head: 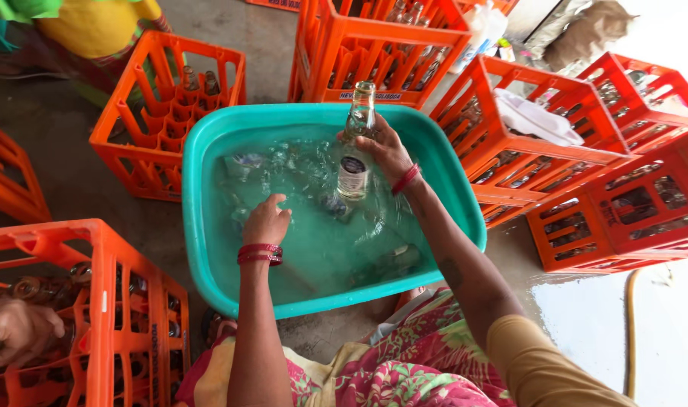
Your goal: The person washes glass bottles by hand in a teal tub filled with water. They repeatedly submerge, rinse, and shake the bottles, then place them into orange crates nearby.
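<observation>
A teal plastic tub [208, 249] full of water sits in front of me, with several clear glass bottles lying submerged in it. My right hand [385, 151] grips a clear glass bottle [356, 143] with a dark label, holding it upright above the water. My left hand [266, 220] reaches down into the water with fingers curled; whether it grasps anything under the surface is unclear. Red bangles circle both wrists.
Orange bottle crates ring the tub: one far left [167, 113], a stack behind [382, 45], several at right [623, 203], one near left [95, 316]. A white cloth [536, 119] lies on a right crate. Another person's hand [16, 328] rests at the near-left crate.
</observation>
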